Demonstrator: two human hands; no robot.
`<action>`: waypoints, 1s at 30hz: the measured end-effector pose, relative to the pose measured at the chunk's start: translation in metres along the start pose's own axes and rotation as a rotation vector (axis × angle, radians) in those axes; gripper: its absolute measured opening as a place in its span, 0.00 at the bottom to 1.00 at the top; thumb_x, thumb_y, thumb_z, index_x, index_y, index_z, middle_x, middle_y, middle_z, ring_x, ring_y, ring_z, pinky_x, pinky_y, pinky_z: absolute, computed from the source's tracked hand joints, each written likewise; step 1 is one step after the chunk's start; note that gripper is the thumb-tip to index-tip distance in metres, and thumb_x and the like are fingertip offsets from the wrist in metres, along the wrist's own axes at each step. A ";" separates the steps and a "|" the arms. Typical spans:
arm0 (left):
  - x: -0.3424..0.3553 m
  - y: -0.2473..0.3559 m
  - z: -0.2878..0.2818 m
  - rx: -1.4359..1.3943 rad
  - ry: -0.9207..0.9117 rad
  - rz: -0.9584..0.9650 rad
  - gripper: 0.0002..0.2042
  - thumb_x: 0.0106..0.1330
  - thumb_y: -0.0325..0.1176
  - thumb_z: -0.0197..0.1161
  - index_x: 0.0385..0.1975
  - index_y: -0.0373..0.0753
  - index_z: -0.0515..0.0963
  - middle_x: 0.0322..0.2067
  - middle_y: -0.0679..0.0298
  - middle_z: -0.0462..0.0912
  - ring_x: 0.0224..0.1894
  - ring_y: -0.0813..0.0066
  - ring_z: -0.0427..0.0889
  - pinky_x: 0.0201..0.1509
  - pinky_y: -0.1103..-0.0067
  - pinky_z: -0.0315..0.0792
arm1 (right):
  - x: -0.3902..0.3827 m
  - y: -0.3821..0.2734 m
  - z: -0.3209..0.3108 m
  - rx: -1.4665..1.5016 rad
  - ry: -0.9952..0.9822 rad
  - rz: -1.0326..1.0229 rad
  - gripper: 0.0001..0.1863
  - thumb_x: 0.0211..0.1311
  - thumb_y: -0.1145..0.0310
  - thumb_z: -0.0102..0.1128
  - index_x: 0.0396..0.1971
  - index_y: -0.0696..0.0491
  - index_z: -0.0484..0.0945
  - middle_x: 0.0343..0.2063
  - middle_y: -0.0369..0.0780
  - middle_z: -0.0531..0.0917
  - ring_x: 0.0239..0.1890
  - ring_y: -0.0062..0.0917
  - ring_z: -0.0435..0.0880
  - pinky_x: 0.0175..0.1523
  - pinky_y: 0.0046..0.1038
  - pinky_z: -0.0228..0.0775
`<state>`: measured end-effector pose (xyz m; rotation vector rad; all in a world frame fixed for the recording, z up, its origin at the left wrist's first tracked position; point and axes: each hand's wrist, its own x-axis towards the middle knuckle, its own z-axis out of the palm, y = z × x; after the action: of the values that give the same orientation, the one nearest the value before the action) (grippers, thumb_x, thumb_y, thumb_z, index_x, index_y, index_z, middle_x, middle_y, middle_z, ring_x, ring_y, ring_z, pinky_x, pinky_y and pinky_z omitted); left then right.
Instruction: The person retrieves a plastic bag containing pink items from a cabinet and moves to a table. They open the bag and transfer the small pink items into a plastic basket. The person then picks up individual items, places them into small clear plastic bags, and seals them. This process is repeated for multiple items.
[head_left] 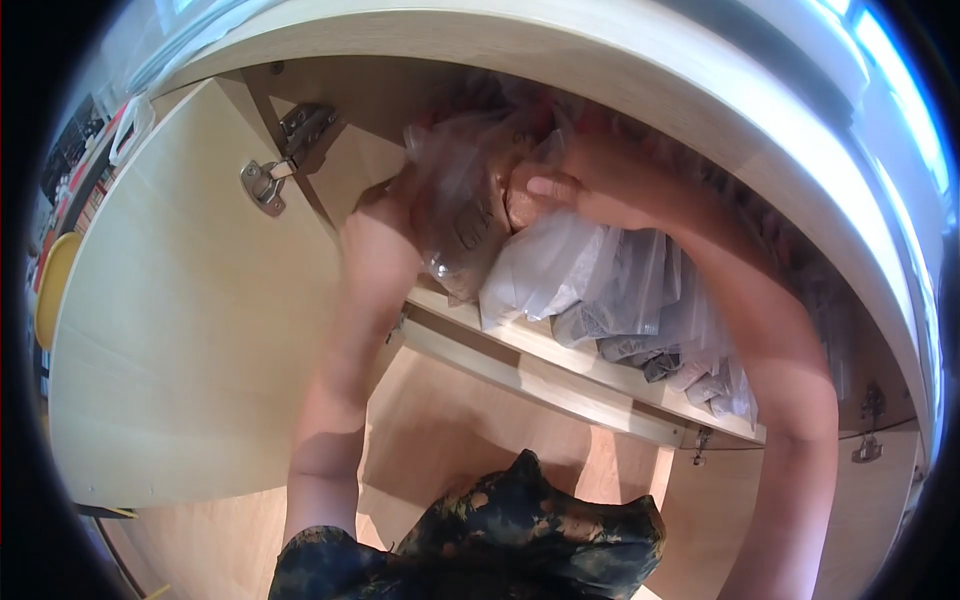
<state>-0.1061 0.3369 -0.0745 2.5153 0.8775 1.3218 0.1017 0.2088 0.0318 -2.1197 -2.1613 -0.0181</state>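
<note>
Pale wood makes up the cabinet door (pixel 190 290), swung wide open; to its right runs the shelf (pixel 545 350), and along that, farther from the door, stands a row of small clear bags (pixel 690 330) packed close together. Nearest the door sits the plastic bag with brown contents (pixel 465 230), marked in dark writing and just left of a whiter bag (pixel 545 268). It looks well filled, so it will probably feel fairly heavy, soft and apt to sag, its thin film slippery and easily torn if pulled by the loose top; a palm beneath the full lower part plus a gather at the neck seems the safest hold. The left hand (pixel 385 232), on the bag's door side, lies against it with fingers hidden, so I cannot tell how firmly they close. The right hand (pixel 560 195), on the side away from the door, curls beside the bag, thumb showing; whether it pinches plastic I cannot tell.
</note>
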 end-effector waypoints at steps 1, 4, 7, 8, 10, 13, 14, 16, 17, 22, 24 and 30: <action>-0.005 0.002 -0.002 0.098 -0.030 0.033 0.19 0.64 0.32 0.59 0.56 0.48 0.76 0.30 0.51 0.84 0.30 0.47 0.83 0.34 0.59 0.78 | 0.003 -0.003 -0.004 0.093 0.033 0.035 0.12 0.66 0.63 0.63 0.37 0.57 0.85 0.35 0.47 0.85 0.45 0.41 0.81 0.54 0.38 0.71; -0.024 0.010 -0.001 0.444 -0.265 0.096 0.30 0.58 0.28 0.59 0.66 0.40 0.67 0.30 0.49 0.82 0.25 0.54 0.84 0.28 0.63 0.78 | 0.022 -0.002 -0.005 0.349 0.137 0.077 0.13 0.67 0.62 0.63 0.40 0.57 0.84 0.37 0.47 0.85 0.47 0.41 0.80 0.55 0.38 0.71; -0.034 0.008 0.007 0.424 -0.129 0.070 0.25 0.65 0.36 0.61 0.64 0.52 0.70 0.31 0.55 0.83 0.25 0.51 0.83 0.26 0.59 0.76 | 0.050 -0.007 0.005 0.501 0.182 0.061 0.14 0.68 0.61 0.62 0.42 0.57 0.84 0.40 0.48 0.85 0.49 0.40 0.80 0.55 0.37 0.71; -0.034 0.009 0.008 0.434 -0.138 0.080 0.25 0.66 0.37 0.61 0.64 0.52 0.70 0.31 0.56 0.83 0.25 0.51 0.83 0.26 0.59 0.76 | 0.061 -0.006 0.014 0.513 0.194 0.044 0.14 0.68 0.61 0.62 0.43 0.57 0.84 0.41 0.48 0.85 0.50 0.40 0.80 0.56 0.37 0.71; -0.033 0.011 0.008 0.454 -0.154 0.098 0.24 0.66 0.37 0.60 0.64 0.51 0.70 0.32 0.57 0.84 0.25 0.51 0.83 0.26 0.60 0.77 | 0.083 -0.001 0.037 0.425 0.251 -0.103 0.15 0.69 0.60 0.62 0.45 0.57 0.83 0.42 0.48 0.85 0.51 0.40 0.80 0.56 0.36 0.71; -0.027 0.015 0.002 0.423 -0.263 0.074 0.22 0.63 0.35 0.64 0.59 0.49 0.76 0.33 0.55 0.85 0.27 0.51 0.84 0.28 0.62 0.78 | 0.087 0.021 0.077 0.111 0.406 -0.617 0.17 0.70 0.59 0.60 0.48 0.58 0.81 0.48 0.48 0.82 0.51 0.39 0.80 0.55 0.35 0.71; -0.025 0.013 -0.005 0.295 -0.228 0.084 0.20 0.63 0.35 0.64 0.56 0.45 0.77 0.32 0.53 0.85 0.27 0.51 0.84 0.29 0.62 0.78 | 0.085 0.015 0.075 0.104 0.384 -0.672 0.17 0.70 0.59 0.60 0.48 0.58 0.81 0.49 0.48 0.82 0.50 0.39 0.80 0.54 0.35 0.71; -0.019 0.012 -0.023 0.039 -0.152 0.107 0.18 0.62 0.37 0.64 0.51 0.37 0.80 0.28 0.49 0.84 0.27 0.52 0.85 0.32 0.63 0.78 | 0.063 0.002 0.064 0.365 0.129 -0.412 0.17 0.70 0.60 0.59 0.47 0.58 0.82 0.51 0.48 0.80 0.49 0.38 0.81 0.54 0.35 0.72; -0.012 0.013 -0.033 -0.078 -0.221 0.039 0.17 0.62 0.38 0.65 0.49 0.37 0.81 0.30 0.49 0.85 0.29 0.51 0.85 0.34 0.63 0.78 | 0.055 0.000 0.057 0.373 0.048 -0.354 0.16 0.70 0.61 0.60 0.47 0.58 0.82 0.50 0.48 0.80 0.49 0.38 0.81 0.54 0.35 0.72; 0.029 0.000 -0.052 -0.316 -0.363 -0.255 0.13 0.61 0.39 0.68 0.38 0.35 0.84 0.36 0.47 0.85 0.36 0.47 0.85 0.39 0.64 0.77 | 0.045 -0.002 0.052 0.277 -0.021 -0.346 0.14 0.69 0.63 0.59 0.45 0.57 0.84 0.43 0.48 0.82 0.45 0.39 0.81 0.53 0.35 0.74; 0.056 0.001 -0.043 -0.125 -0.290 -0.203 0.17 0.60 0.37 0.71 0.44 0.34 0.81 0.38 0.53 0.86 0.39 0.59 0.84 0.43 0.69 0.77 | 0.039 -0.012 0.054 0.248 0.028 -0.309 0.14 0.69 0.63 0.58 0.44 0.56 0.84 0.41 0.49 0.82 0.44 0.40 0.82 0.52 0.36 0.74; 0.119 -0.009 0.018 -0.325 -0.260 0.120 0.18 0.63 0.40 0.68 0.50 0.38 0.79 0.46 0.52 0.84 0.50 0.55 0.82 0.52 0.68 0.74 | 0.035 -0.012 0.060 0.237 0.046 -0.350 0.14 0.70 0.61 0.57 0.42 0.56 0.84 0.40 0.50 0.81 0.43 0.42 0.82 0.51 0.38 0.74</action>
<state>-0.0445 0.4140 -0.0059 2.4337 0.4267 1.0355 0.0849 0.2486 -0.0235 -1.5849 -2.3444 0.1498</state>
